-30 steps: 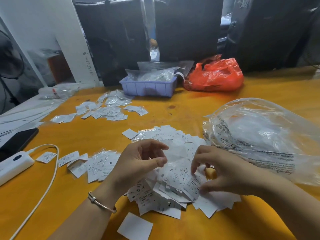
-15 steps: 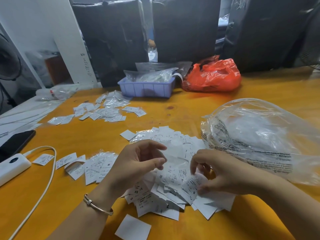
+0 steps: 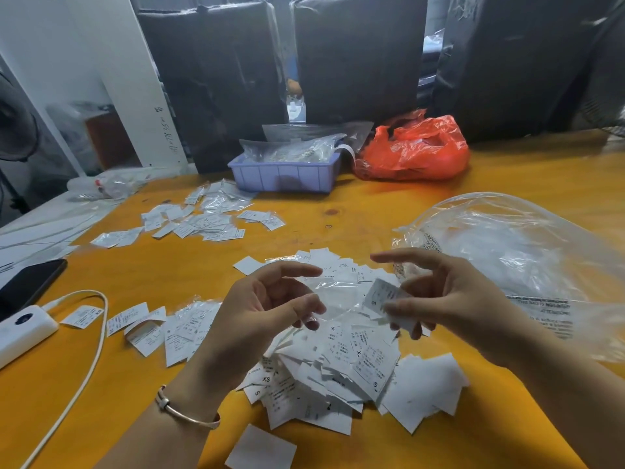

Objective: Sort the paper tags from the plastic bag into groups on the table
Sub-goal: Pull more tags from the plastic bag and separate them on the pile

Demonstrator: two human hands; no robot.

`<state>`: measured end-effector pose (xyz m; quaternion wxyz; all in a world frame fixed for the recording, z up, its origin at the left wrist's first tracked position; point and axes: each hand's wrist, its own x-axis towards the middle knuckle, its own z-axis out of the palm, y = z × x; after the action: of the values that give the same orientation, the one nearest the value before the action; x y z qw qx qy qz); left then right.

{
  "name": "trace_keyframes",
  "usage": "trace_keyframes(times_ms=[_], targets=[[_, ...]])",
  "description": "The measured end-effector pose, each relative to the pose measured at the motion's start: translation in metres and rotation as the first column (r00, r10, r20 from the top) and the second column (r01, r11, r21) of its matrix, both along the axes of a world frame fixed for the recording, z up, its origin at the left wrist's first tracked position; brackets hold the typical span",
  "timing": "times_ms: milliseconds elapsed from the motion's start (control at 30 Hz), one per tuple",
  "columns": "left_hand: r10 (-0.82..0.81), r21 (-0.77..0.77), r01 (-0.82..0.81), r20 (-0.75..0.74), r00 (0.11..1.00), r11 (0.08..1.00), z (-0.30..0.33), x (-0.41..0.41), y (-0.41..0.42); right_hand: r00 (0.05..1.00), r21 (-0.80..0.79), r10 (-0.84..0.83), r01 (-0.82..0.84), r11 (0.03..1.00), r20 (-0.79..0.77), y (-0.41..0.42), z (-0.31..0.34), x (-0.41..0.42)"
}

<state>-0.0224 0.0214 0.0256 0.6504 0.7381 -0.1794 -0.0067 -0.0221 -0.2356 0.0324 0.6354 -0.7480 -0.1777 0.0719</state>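
Across the orange bench, tags are lying in groups; the plastic bag is at three o'clock. We are pinching one tag in our right hand above the tag pile, our left hand hovering loosely curled, empty.

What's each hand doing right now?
Left hand: open, fingers curled, holding nothing, above the tag pile.
Right hand: pinching one paper tag marked S.

A garment packing or storage workroom is suggested: size-marked paper tags are heaped on an orange worktop, a lilac bin is filled with clear bags, and black plastic-wrapped bundles are stacked behind.
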Motion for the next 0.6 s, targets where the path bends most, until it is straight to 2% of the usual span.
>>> trace_keyframes(times_ms=[100, 267, 300, 433, 500, 600], targets=[[-0.018, -0.006, 0.018, 0.033, 0.999, 1.0, 0.001, -0.003, -0.001, 0.993, -0.012, -0.102, 0.103, 0.995, 0.067, 0.005, -0.005, -0.001], [-0.069, -0.003, 0.069, 0.053, 0.996, 0.998, 0.003, -0.007, -0.005, 0.976, 0.086, 0.098, -0.082, 0.993, -0.195, 0.02, -0.005, -0.01], [-0.08, 0.004, 0.08, 0.054, 0.995, 0.997, 0.003, -0.007, -0.005, 0.971, 0.09, 0.112, -0.095, 0.991, -0.209, 0.022, -0.005, -0.011], [-0.092, 0.057, 0.088, 0.067, 0.994, 0.994, 0.001, -0.007, -0.008, 0.989, 0.089, 0.07, -0.058, 0.994, -0.133, 0.024, -0.006, -0.013], [-0.041, 0.117, 0.029, 0.1, 0.994, 0.993, -0.001, -0.006, -0.009, 0.994, 0.081, 0.016, -0.007, 0.997, -0.11, 0.024, -0.006, -0.012], [0.003, 0.319, -0.104, 0.304, 0.953, 0.942, -0.003, -0.005, -0.009, 0.996, 0.063, -0.041, 0.046, 0.997, -0.082, 0.025, -0.006, -0.013]])
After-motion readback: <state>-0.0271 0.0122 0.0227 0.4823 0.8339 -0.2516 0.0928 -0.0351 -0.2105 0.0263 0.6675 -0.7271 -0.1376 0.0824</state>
